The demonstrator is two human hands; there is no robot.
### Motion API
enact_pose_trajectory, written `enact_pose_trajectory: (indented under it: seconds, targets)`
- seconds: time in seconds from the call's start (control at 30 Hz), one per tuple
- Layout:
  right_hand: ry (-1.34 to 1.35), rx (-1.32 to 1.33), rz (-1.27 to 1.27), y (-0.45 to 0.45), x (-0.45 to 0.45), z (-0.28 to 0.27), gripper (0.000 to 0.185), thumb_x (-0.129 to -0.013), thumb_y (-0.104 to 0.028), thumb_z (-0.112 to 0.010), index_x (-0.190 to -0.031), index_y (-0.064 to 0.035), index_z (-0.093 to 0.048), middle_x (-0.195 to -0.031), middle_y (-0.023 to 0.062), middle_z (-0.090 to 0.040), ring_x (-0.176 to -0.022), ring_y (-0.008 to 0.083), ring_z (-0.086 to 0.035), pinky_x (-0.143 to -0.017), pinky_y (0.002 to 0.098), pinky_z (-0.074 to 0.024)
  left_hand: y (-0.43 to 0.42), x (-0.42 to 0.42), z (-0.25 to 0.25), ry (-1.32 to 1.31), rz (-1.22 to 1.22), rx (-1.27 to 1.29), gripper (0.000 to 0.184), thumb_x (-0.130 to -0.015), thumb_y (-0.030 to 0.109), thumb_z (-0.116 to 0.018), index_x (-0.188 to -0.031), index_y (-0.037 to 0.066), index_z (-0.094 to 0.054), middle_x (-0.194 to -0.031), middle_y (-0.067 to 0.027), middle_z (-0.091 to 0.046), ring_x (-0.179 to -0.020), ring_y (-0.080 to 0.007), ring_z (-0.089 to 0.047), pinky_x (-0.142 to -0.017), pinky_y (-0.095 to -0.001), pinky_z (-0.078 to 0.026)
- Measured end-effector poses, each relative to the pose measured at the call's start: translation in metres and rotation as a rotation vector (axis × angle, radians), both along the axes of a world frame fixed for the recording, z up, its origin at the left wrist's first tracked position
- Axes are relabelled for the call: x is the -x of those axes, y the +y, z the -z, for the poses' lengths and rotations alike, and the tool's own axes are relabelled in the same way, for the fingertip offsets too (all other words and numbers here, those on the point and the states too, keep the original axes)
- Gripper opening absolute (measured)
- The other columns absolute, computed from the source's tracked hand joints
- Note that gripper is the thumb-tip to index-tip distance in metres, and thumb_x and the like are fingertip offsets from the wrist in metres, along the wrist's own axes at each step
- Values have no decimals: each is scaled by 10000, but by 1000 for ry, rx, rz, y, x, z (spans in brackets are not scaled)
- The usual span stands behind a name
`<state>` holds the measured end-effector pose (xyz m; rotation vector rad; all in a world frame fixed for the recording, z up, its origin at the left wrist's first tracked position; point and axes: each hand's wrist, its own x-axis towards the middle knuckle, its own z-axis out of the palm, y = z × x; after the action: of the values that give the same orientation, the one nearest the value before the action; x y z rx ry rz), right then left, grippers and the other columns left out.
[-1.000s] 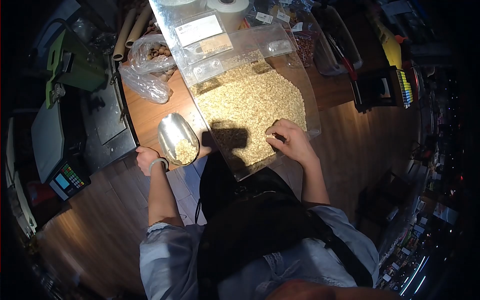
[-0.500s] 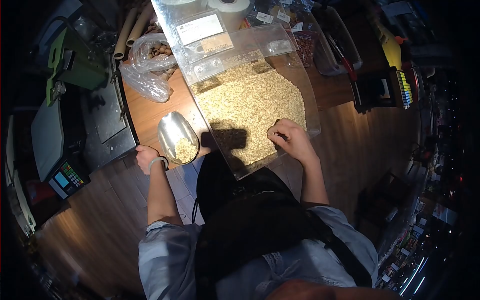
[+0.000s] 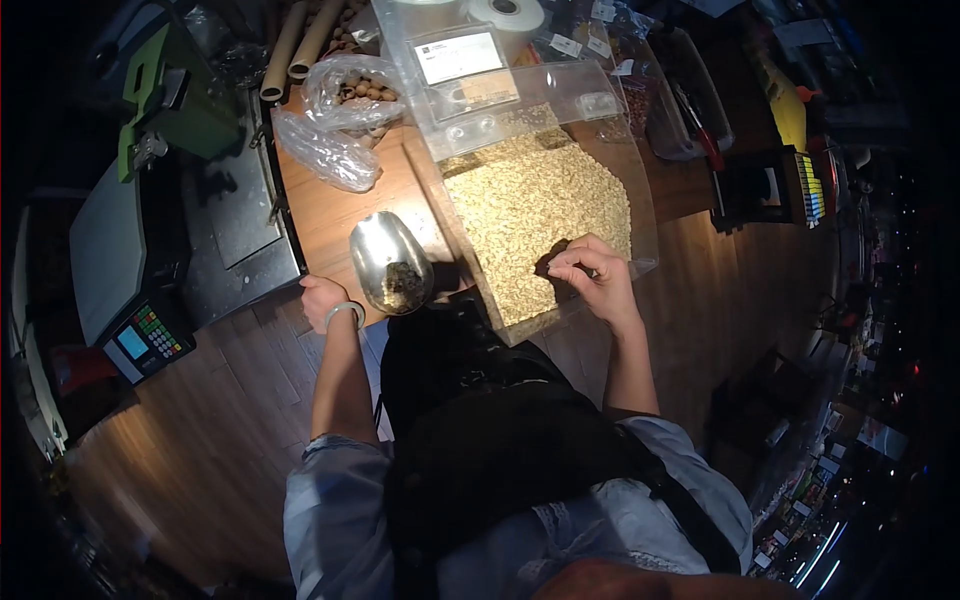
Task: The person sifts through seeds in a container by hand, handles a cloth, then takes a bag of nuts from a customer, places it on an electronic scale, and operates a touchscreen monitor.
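Note:
A clear plastic bin [image 3: 642, 205] of pale yellow flakes [image 3: 545, 195] sits at the table's front, its near corner jutting over my lap. Over the flakes at the bin's right side is my right hand [image 3: 598, 280], thumb and fingertips pinched together. Anything between those fingertips is too small to make out. My left hand [image 3: 325, 302] is closed around the front-left edge of the wooden table [image 3: 325, 225]. Beside it lies a metal scoop [image 3: 380, 243] with some flakes in its mouth, partly in dark shadow.
To the left stand a scale [image 3: 135, 260] with a keypad and a green machine [image 3: 180, 95]. A plastic bag [image 3: 335, 160] with round brown nuts lies behind the scoop. Rolls of film [image 3: 505, 12] and a clear tub [image 3: 690, 95] are at the back.
The view has shifted, so the table, bin and scoop appear farther right. My right hand has moved slightly left over the flakes, still pinched. My left hand stays at the table edge.

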<state>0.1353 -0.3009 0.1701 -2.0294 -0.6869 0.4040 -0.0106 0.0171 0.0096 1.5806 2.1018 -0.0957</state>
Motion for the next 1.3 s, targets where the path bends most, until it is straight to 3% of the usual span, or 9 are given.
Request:
enact_pose_trajectory:
  seconds: [0.2, 0.27, 0.47, 0.63, 0.93, 1.03, 1.2, 1.27, 1.3]
  targets:
    - [-1, -62, -89, 57, 30, -12, 80, -770, -30, -725, -842, -6, -698, -803, 48, -613, -730, 119, -575, -634, 241, -452, 7, 7, -4, -129, 49, 120, 669, -940, 444, -210, -966, -41, -671, -971, -261, -650, -979, -436, -603, -838, -520, -476]
    - [47, -59, -100, 80, 43, -13, 87, -765, -24, -730, -843, -5, -698, -802, 42, -613, -714, 106, -559, -623, 232, -446, 14, 28, 31, -383, 240, 90, 651, -943, 445, -209, -988, -16, -667, -995, -240, -653, -984, -436, -601, -830, -516, -477]
    - [51, 78, -100, 135, 75, 4, 80, -763, -30, -735, -834, -19, -698, -782, 34, -604, -684, 100, -546, -591, 239, -432, 17, 22, 40, -293, 86, 188, 605, -954, 419, -205, -1059, 21, -648, -1068, -234, -634, -1028, -436, -579, -881, -489, -457]
    - [-174, 322, -135, 165, 83, 44, 115, -745, -50, -729, -841, -24, -672, -786, 121, -593, -719, 276, -612, -634, 350, -484, 13, 23, 24, -379, 117, 154, 558, -962, 393, -225, -1063, 5, -612, -1064, -253, -622, -994, -436, -588, -842, -498, -465]
    - [-133, 491, -110, 160, 77, 75, 199, -804, -40, -657, -1001, -62, -679, -898, 133, -648, -809, 287, -641, -721, 362, -511, 15, 21, 19, -342, 70, 199, 627, -962, 450, -196, -1072, 6, -625, -1128, -232, -611, -1052, -419, -568, -909, -467, -438]
    - [848, -81, 164, 159, 73, 53, 247, -980, -92, -465, -1124, 65, -590, -978, 99, -661, -841, 159, -647, -737, 283, -539, 12, 21, 35, -369, 97, 87, 563, -963, 411, -212, -1029, 34, -626, -1058, -215, -636, -1018, -429, -579, -873, -488, -459]
    - [1083, -343, 209, 143, 64, 17, 258, -973, -118, -482, -1151, 44, -575, -994, 125, -662, -893, 164, -657, -814, 286, -548, 10, 22, 13, -262, 135, 143, 584, -965, 417, -219, -965, 17, -644, -971, -213, -661, -977, -442, -591, -839, -477, -482]
    - [1106, -427, 152, 130, 57, 9, 219, -959, -125, -518, -1103, 21, -596, -963, 110, -664, -860, 161, -659, -800, 288, -552, 10, 17, 30, -147, 105, 122, 601, -965, 425, -221, -954, 8, -654, -932, -222, -665, -954, -448, -599, -817, -474, -495]
    - [1070, -450, 155, 123, 52, 2, 171, -935, -146, -570, -1035, -13, -612, -918, 85, -663, -824, 149, -658, -763, 268, -552, 12, 27, 72, -348, 99, -31, 620, -965, 433, -212, -965, -1, -655, -939, -235, -661, -950, -455, -600, -818, -485, -494]
